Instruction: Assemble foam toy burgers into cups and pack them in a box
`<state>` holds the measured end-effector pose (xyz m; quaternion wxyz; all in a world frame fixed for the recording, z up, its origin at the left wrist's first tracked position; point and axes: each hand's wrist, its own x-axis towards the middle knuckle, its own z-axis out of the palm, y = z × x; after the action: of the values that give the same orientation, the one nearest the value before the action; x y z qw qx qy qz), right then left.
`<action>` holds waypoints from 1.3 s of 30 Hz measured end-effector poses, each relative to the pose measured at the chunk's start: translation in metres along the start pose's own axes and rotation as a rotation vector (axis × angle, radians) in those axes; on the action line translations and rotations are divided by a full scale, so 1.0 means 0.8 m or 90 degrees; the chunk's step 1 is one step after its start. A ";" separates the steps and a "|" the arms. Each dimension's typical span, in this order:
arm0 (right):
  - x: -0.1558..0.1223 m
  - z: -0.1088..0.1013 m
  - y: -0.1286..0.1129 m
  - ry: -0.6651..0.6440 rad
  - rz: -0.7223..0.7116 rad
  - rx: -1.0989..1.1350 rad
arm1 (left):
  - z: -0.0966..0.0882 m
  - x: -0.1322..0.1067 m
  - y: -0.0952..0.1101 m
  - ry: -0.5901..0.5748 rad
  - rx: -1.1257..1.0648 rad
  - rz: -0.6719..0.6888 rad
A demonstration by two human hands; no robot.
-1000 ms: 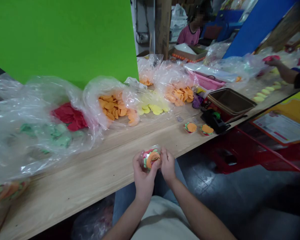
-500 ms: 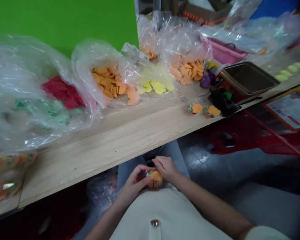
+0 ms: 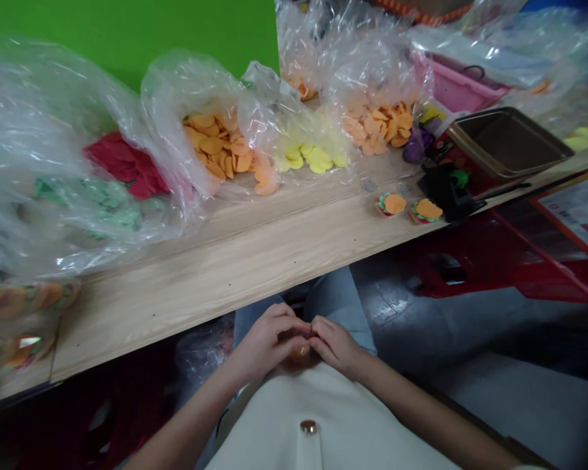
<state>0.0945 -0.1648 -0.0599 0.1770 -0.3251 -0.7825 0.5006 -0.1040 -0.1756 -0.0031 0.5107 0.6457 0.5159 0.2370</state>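
Observation:
Above my lap, in front of the white top, both hands meet around a small toy burger [image 3: 301, 351] in clear wrapping. Only a bit of its orange top shows; fingers cover the rest. My left hand [image 3: 276, 334] is closed over it, thumb and fingers curled. From the other side, my right hand [image 3: 334, 343] pinches at its edge, fingertips touching those of the left. What exactly the right fingers grip there is hidden. On the wooden table ahead sit two similar toy burgers [image 3: 391, 204] with orange tops and green and red layers.
Clear plastic bags hold red pieces [image 3: 125, 164], green pieces [image 3: 110, 207], orange pieces [image 3: 218, 147] and yellow pieces [image 3: 313, 158]. A brown tray [image 3: 514, 140] and a pink basket [image 3: 458, 85] stand at right. Wrapped burgers [image 3: 29, 297] lie at far left. The table edge [image 3: 255, 301] runs before my knees.
My left hand has closed further over the burger, hiding most of it. My right fingers have come down to pinch at its edge. The view has shifted slightly.

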 end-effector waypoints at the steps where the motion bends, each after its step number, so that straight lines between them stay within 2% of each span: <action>1: 0.001 0.001 0.000 -0.006 -0.009 -0.016 | 0.001 0.002 0.000 -0.003 -0.015 -0.004; 6: 0.003 0.014 0.009 -0.006 -0.033 -0.072 | 0.020 -0.002 -0.019 0.054 -0.041 -0.040; 10: 0.008 0.020 0.012 0.011 0.001 -0.009 | 0.026 -0.004 -0.031 0.111 -0.082 -0.067; 12: 0.012 0.022 0.011 0.049 0.054 0.065 | 0.024 0.001 -0.033 0.167 -0.151 -0.118; 16: 0.020 0.024 0.010 0.139 0.151 0.174 | 0.020 0.020 -0.029 0.292 -0.409 -0.248; 21: 0.034 0.018 0.004 0.299 0.197 0.293 | 0.032 0.045 -0.018 0.408 -0.555 -0.228; 24: 0.039 0.012 -0.002 0.351 0.193 0.302 | 0.036 0.057 -0.012 0.443 -0.601 -0.223; 26: 0.041 0.010 -0.004 0.370 0.196 0.309 | 0.030 0.062 -0.009 0.427 -0.602 -0.233; 31: 0.041 0.022 -0.002 0.394 0.236 0.411 | 0.008 0.055 -0.012 0.267 -0.573 -0.254; 34: 0.033 0.031 0.004 0.386 0.247 0.444 | 0.004 0.038 -0.019 0.288 -0.591 -0.251; 36: 0.024 0.029 0.009 0.314 0.240 0.397 | 0.000 0.028 -0.025 0.300 -0.579 -0.274; 39: 0.018 0.010 0.014 0.111 0.189 0.264 | -0.011 0.025 -0.030 0.197 -0.467 -0.273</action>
<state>0.0828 -0.1575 -0.0739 0.2314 -0.4348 -0.5890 0.6407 -0.1146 -0.1553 -0.0255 0.6601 0.2573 0.5903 0.3869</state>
